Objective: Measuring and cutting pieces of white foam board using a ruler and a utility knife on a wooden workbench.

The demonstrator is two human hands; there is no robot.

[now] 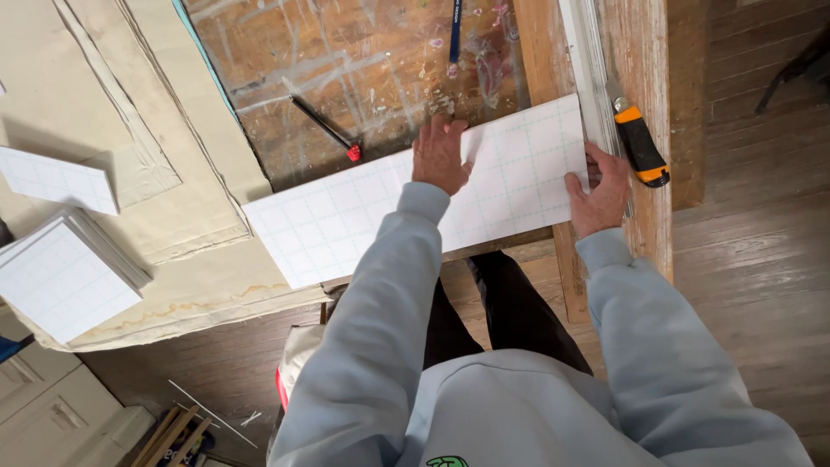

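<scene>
A long gridded sheet [346, 216] lies across the near edge of the worktop [363, 78]. The left hand [439, 156] rests flat on the sheet near its middle; the right hand [598, 192] rests at its right end, against a metal straightedge [586, 60] running away from the viewer. A utility knife [640, 143] lies just right of the straightedge. A pencil [324, 128] lies behind the sheet, left of the left hand. A stack of gridded panels [65, 281] sits far left on cardboard [186, 251].

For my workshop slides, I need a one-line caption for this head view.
Left hand presses a long gridded white panel on the worn workbench; right hand steadies its end beside an orange-black utility knife.
</scene>
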